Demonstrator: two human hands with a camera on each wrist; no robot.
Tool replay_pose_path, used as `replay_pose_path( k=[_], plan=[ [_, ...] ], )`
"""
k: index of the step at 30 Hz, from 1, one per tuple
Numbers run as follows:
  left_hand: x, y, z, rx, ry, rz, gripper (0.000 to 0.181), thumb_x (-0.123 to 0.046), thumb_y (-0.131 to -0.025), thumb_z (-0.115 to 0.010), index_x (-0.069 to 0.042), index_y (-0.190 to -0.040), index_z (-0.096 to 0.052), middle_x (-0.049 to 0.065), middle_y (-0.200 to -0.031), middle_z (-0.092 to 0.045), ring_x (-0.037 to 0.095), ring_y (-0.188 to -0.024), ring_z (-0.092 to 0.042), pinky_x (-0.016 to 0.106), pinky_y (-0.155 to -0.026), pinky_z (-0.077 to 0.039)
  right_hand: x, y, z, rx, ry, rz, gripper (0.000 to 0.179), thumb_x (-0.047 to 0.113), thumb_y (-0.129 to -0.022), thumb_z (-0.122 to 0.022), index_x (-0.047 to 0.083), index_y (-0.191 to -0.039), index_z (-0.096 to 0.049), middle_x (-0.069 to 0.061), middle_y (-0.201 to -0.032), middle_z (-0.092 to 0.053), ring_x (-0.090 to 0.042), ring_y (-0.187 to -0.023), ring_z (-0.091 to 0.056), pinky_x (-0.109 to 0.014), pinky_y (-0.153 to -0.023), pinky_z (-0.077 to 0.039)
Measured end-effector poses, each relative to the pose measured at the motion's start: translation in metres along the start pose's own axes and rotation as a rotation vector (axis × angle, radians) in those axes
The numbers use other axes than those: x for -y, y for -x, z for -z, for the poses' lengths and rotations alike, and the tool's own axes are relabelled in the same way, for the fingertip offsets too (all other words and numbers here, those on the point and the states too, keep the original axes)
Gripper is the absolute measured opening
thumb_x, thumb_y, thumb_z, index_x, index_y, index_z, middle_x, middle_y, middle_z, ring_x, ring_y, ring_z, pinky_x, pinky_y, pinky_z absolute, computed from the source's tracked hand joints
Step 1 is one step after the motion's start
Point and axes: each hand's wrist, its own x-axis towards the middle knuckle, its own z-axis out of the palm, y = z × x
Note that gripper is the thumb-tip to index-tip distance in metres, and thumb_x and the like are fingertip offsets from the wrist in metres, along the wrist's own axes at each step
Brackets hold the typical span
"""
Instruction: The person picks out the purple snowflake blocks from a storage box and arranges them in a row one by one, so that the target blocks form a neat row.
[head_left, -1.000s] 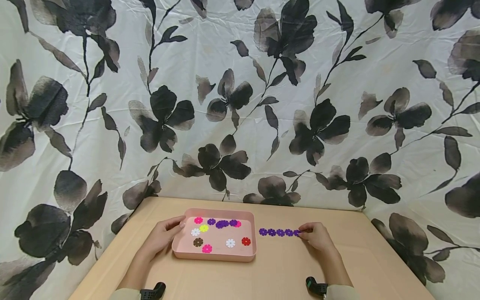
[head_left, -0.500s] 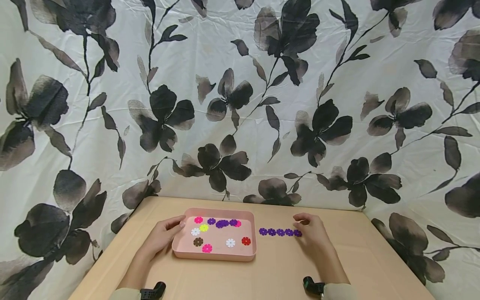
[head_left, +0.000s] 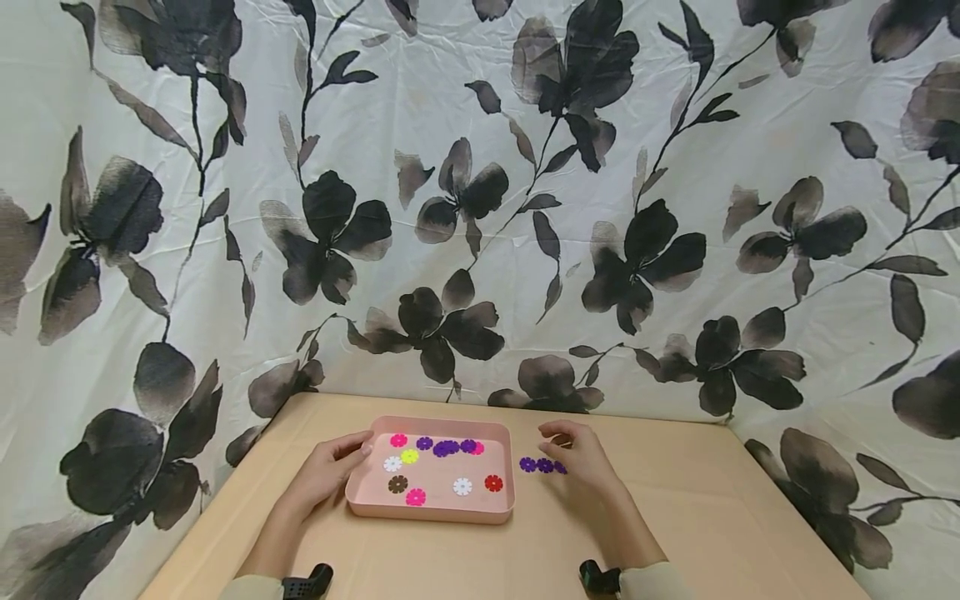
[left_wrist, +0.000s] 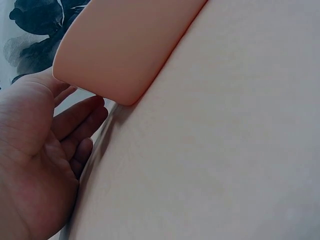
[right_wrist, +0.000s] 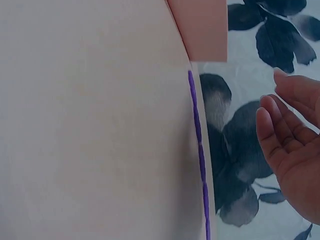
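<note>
Right of the pink tray (head_left: 429, 514), on the table (head_left: 420, 558), lies a row of purple flowers (head_left: 528, 464). Above them hangs the right hand (head_left: 585, 457), loose, with nothing in it. Dipping too low could knock the row crooked. The left hand (head_left: 324, 472) is at the tray's left edge; I can't tell if it grips.

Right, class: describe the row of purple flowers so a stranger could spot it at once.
Find the shallow pink rectangular tray on the beige table. Just right of it, partly hidden by the right hand, runs a row of flat purple flower-shaped pieces. Unlike the tray's purple flowers, these lie outside it.
</note>
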Motion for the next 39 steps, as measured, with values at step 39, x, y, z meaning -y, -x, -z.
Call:
replay_pose_path(
  k=[39],
  plan=[
    [0.000, -0.001, -0.001, -0.002, 0.005, -0.014, 0.051, -0.031, -0.103, -0.067, -0.007, -0.147, -0.059, 0.015, -0.152, -0.058, 0.033, -0.147, -0.048, 0.051, -0.122, -0.039, 0.045, -0.051, -0.101, 0.245, 0.086, -0.003, 0.034, 0.000, -0.093, -0.075, 0.002, -0.126, -0.073, -0.016, -0.113, -0.072, -0.021, -0.090, -0.060, -0.030, -0.080, -0.062]
  ],
)
